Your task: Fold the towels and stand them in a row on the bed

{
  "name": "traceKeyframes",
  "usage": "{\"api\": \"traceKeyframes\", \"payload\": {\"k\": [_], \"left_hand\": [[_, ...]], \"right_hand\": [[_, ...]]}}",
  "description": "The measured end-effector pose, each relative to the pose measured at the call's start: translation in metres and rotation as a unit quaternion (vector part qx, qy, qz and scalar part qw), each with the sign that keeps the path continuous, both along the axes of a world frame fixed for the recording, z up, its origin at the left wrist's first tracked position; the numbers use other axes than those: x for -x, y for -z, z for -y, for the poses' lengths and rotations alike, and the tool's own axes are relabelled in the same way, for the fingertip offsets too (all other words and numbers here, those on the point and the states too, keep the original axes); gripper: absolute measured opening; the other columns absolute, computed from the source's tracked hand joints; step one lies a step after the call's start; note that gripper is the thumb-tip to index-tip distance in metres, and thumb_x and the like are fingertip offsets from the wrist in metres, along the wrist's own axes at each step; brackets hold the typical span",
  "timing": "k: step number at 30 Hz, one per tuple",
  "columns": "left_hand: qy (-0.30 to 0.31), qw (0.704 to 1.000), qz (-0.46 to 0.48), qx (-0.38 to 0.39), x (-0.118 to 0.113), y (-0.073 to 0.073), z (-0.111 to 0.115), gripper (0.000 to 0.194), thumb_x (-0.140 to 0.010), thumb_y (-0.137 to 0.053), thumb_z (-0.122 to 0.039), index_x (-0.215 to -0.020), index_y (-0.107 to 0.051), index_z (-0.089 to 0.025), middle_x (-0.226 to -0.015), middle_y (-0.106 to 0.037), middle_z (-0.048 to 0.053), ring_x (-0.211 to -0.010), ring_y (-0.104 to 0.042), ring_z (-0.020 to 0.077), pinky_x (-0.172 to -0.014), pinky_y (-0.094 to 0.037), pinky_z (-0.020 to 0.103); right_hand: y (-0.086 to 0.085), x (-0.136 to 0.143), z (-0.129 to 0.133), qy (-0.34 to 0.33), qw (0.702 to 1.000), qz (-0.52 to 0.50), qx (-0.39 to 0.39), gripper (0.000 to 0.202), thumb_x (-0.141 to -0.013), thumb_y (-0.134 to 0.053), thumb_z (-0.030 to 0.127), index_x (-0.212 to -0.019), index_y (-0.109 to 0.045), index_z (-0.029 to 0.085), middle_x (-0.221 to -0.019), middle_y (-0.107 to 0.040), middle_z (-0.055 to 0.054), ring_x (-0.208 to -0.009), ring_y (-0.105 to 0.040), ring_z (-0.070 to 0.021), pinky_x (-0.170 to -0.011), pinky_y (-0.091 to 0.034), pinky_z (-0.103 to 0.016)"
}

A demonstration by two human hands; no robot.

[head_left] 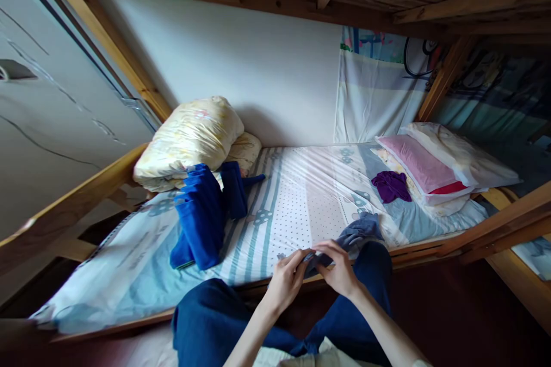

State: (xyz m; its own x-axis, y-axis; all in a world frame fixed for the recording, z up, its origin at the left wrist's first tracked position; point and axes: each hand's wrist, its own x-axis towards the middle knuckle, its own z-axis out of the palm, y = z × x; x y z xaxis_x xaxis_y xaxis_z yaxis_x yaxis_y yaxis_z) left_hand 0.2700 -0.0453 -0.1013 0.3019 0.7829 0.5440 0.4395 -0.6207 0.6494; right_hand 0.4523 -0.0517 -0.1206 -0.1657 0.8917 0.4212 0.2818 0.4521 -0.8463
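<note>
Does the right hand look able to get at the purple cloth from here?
Probably yes: only bedsheet and the grey-blue cloth lie between the right hand and the purple cloth, though that hand seems to hold the former.

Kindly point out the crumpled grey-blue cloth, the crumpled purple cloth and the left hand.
Crumpled grey-blue cloth (358, 231): head view, its bunched middle.
Crumpled purple cloth (391, 186): head view, its folded middle.
Left hand (286, 278): head view, its back.

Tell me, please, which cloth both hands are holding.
The grey-blue cloth, pinched by left hand and right hand; the purple cloth and bright-blue cloths lie untouched.
</note>
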Motion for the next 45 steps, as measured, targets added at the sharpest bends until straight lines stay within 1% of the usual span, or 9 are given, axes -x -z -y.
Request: {"api": "traceKeyframes", "payload": {"k": [4, 12, 17, 21, 24, 32, 37, 40, 45], "left_hand": [[-0.027, 0.998, 0.003, -0.062, 0.014, -0.021, 0.007, 0.029, -0.102, -0.047, -0.025, -0.1, -0.076, -0.022, -0.076, -0.074, 0.003, -0.065, -0.071, 0.0133, -0.059, -0.054, 0.019], [-0.26, 0.941, 0.092, -0.194, 0.079, -0.065, 0.001, 0.021, -0.091, -0.061, -0.028, -0.078, -0.075, -0.021, -0.068, -0.074, 0.0, -0.053, -0.064, 0.0123, -0.053, -0.05, 0.02], [-0.42, 0.878, 0.175, -0.151, 0.124, -0.099, -0.01, 0.032, -0.083, -0.061, -0.045, -0.07, -0.074, -0.018, -0.055, -0.063, -0.001, -0.045, -0.05, 0.01, -0.042, -0.035, 0.02], [-0.444, 0.879, 0.169, -0.049, 0.153, -0.114, -0.011, 0.041, -0.076, -0.059, -0.054, -0.073, -0.075, -0.016, -0.055, -0.059, -0.001, -0.049, -0.046, 0.0108, -0.042, -0.031, 0.02], [-0.461, 0.872, 0.163, -0.031, 0.166, -0.115, -0.009, 0.043, -0.073, -0.06, -0.056, -0.074, -0.075, -0.016, -0.057, -0.058, -0.001, -0.05, -0.044, 0.0111, -0.043, -0.031, 0.021], [-0.496, 0.843, 0.175, -0.111, 0.196, -0.114, -0.015, 0.035, -0.072, -0.061, -0.048, -0.074, -0.072, -0.015, -0.065, -0.06, 0.0, -0.058, -0.05, 0.0116, -0.053, -0.035, 0.023], [-0.476, 0.86, 0.171, -0.063, 0.217, -0.107, -0.013, 0.04, -0.073, -0.063, -0.048, -0.084, -0.072, -0.011, -0.061, -0.056, -0.002, -0.056, -0.042, 0.0088, -0.05, -0.029, 0.02], [-0.467, 0.869, 0.163, -0.016, 0.227, -0.098, -0.011, 0.038, -0.076, -0.064, -0.044, -0.089, -0.072, -0.009, -0.059, -0.052, -0.004, -0.055, -0.037, 0.0077, -0.05, -0.027, 0.02], [-0.46, 0.872, 0.166, 0.023, 0.243, -0.082, -0.014, 0.034, -0.077, -0.069, -0.039, -0.09, -0.073, -0.008, -0.067, -0.062, 0.0, -0.065, -0.05, 0.0104, -0.055, -0.036, 0.019]], "right_hand": [[0.017, 0.001, -0.002, -0.055, 0.997, 0.047, 0.019, 0.02, -0.091, -0.062, 0.016, -0.097, -0.078, 0.025, -0.092, -0.074, -0.004, -0.083, -0.069, -0.0188, -0.078, -0.056, -0.031], [0.057, -0.056, -0.018, 0.003, 0.988, 0.132, 0.076, 0.04, -0.07, -0.047, -0.004, -0.084, -0.077, 0.02, -0.083, -0.073, -0.004, -0.084, -0.07, -0.0194, -0.078, -0.052, -0.029], [0.06, -0.093, -0.007, 0.036, 0.976, 0.179, 0.12, 0.04, -0.073, -0.046, 0.001, -0.091, -0.076, 0.02, -0.091, -0.074, -0.005, -0.09, -0.072, -0.0212, -0.084, -0.054, -0.032], [0.045, -0.11, 0.008, 0.05, 0.965, 0.225, 0.126, 0.035, -0.076, -0.048, 0.006, -0.098, -0.07, 0.023, -0.099, -0.073, -0.005, -0.093, -0.071, -0.0224, -0.087, -0.053, -0.033], [0.034, -0.118, 0.016, 0.071, 0.955, 0.257, 0.133, 0.035, -0.074, -0.049, 0.006, -0.099, -0.065, 0.025, -0.101, -0.071, -0.005, -0.097, -0.07, -0.0223, -0.089, -0.052, -0.033], [0.001, -0.134, 0.022, 0.07, 0.956, 0.255, 0.128, 0.028, -0.076, -0.043, 0.012, -0.09, -0.065, 0.023, -0.093, -0.07, -0.005, -0.092, -0.069, -0.0215, -0.091, -0.053, -0.033], [-0.022, -0.162, 0.02, 0.129, 0.953, 0.248, 0.118, 0.023, -0.075, -0.049, 0.023, -0.089, -0.067, 0.024, -0.088, -0.075, -0.005, -0.083, -0.072, -0.0229, -0.084, -0.056, -0.034], [-0.034, -0.181, 0.018, 0.129, 0.952, 0.247, 0.126, 0.023, -0.075, -0.051, 0.027, -0.089, -0.07, 0.024, -0.088, -0.077, -0.006, -0.082, -0.074, -0.0234, -0.08, -0.058, -0.033], [-0.055, -0.205, 0.015, 0.119, 0.946, 0.264, 0.143, 0.025, -0.079, -0.056, 0.037, -0.087, -0.077, 0.026, -0.086, -0.08, -0.006, -0.081, -0.077, -0.0254, -0.078, -0.06, -0.032]]}}
